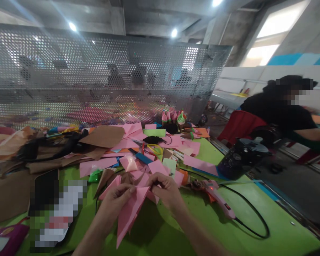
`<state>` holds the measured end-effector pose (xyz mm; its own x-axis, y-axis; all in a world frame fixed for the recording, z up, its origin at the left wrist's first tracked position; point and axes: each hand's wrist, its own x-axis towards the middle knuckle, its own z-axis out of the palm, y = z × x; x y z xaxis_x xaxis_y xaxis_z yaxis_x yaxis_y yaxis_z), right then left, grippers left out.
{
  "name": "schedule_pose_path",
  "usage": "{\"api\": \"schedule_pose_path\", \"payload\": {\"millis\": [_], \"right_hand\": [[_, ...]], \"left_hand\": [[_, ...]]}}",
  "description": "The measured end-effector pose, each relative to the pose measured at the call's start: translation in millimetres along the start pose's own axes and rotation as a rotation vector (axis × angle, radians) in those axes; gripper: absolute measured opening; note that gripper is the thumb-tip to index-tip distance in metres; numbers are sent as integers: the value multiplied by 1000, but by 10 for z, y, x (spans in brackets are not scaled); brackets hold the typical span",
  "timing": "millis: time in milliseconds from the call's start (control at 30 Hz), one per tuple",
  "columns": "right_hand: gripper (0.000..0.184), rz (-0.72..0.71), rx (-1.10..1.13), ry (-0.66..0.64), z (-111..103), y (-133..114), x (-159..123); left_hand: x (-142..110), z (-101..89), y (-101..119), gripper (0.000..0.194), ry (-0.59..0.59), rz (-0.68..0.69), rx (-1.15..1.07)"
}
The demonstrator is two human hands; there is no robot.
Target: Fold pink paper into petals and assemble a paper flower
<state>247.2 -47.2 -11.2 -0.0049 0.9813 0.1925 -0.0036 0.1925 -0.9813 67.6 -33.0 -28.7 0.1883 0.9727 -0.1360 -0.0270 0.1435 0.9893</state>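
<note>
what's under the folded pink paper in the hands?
Green tabletop, in shadow, shows around the lower part of the folded pink paper. Whatever sits directly beneath is covered by the paper itself, and the left hand hides more beside it.

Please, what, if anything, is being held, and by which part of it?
A folded pink paper sheet: the left hand pinches its upper left edge, and the right hand appears to pinch its upper right corner.
</note>
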Motion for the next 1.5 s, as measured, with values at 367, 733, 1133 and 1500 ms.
{"api": "schedule_pose_path", "payload": {"millis": [367, 733, 1133, 1500], "right_hand": [[7, 119, 113, -66, -14, 4, 10], [26, 252, 28, -34, 74, 69, 4], [20, 316, 54, -7, 71, 82, 25], [10, 243, 37, 10, 87, 132, -3]], "left_hand": [[-7, -2, 32, 29, -9, 84, 25], [18, 23, -50, 24, -131, 230, 225], [-6, 34, 1, 27, -52, 205, 240], [6, 57, 30, 33, -57, 149, 249]]}}
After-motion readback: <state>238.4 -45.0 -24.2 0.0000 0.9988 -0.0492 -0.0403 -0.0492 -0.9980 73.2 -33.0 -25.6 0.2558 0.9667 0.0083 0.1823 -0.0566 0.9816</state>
